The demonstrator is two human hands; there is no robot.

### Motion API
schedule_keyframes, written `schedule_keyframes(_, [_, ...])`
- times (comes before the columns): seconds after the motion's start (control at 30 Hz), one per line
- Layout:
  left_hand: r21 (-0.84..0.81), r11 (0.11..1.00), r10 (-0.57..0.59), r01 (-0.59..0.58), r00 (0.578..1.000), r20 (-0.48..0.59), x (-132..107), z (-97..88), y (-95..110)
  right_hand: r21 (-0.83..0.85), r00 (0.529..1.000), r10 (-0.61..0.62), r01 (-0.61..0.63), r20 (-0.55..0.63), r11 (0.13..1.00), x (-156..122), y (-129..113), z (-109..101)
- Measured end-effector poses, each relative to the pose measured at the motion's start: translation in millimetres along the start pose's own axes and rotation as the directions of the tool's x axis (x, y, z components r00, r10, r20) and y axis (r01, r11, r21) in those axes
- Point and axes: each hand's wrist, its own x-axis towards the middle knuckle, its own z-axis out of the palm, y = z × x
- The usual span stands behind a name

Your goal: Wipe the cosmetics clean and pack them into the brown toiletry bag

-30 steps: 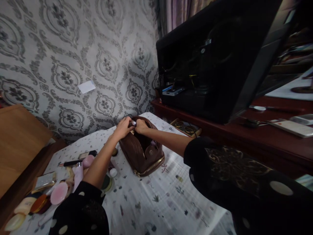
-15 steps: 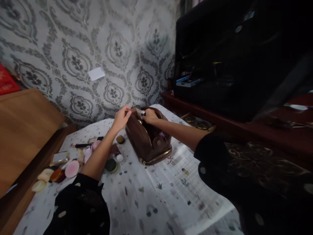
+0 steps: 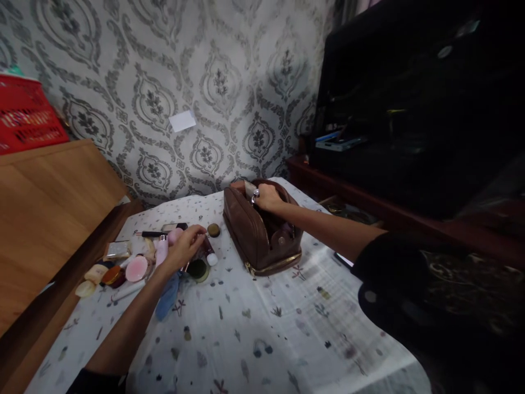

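A brown leather pouch (image 3: pixel 256 235) stands open on the table's patterned cloth (image 3: pixel 266 328). My right hand (image 3: pixel 268 198) is closed on the pouch's top edge, with a small silver-capped item (image 3: pixel 254 192) between its fingers. My left hand (image 3: pixel 184 249) rests low over the scattered cosmetics to the pouch's left, fingers curled onto a small tube (image 3: pixel 209 253); whether it grips the tube I cannot tell. A pink round compact (image 3: pixel 136 268), a pink bottle (image 3: pixel 162 249), a black pencil (image 3: pixel 153 234) and a dark round jar (image 3: pixel 198 269) lie around that hand.
A wooden cabinet (image 3: pixel 49 208) stands at the left with a red basket (image 3: pixel 24 115) on it. A dark television (image 3: pixel 410 104) sits on a dark red sideboard (image 3: pixel 369 202) at the right. Patterned wallpaper (image 3: pixel 184 71) is behind the table. A blue cloth (image 3: pixel 167 295) lies under my left forearm.
My left hand has left the pouch's top and dropped to the cosmetics on the left. My right hand stays on the pouch. The view has swung to the left.
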Motion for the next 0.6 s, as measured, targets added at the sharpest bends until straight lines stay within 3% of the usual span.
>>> schedule_keyframes(0.23, [-0.019,1.000,0.008,-0.007,0.999,0.033,-41,2.1,6,-0.141,0.993,-0.099,0.107,0.062,0.984,-14,-4,-7])
schedule_keyframes(0.43, [-0.027,0.999,0.032,-0.030,0.998,0.059,-73,3.2,10,-0.260,0.957,-0.235,0.273,0.168,0.926,-40,0,-15])
schedule_keyframes(0.6, [-0.028,0.999,0.016,-0.015,1.000,0.026,-88,2.2,7,-0.369,0.927,-0.235,0.335,0.291,0.867,-52,6,-14])
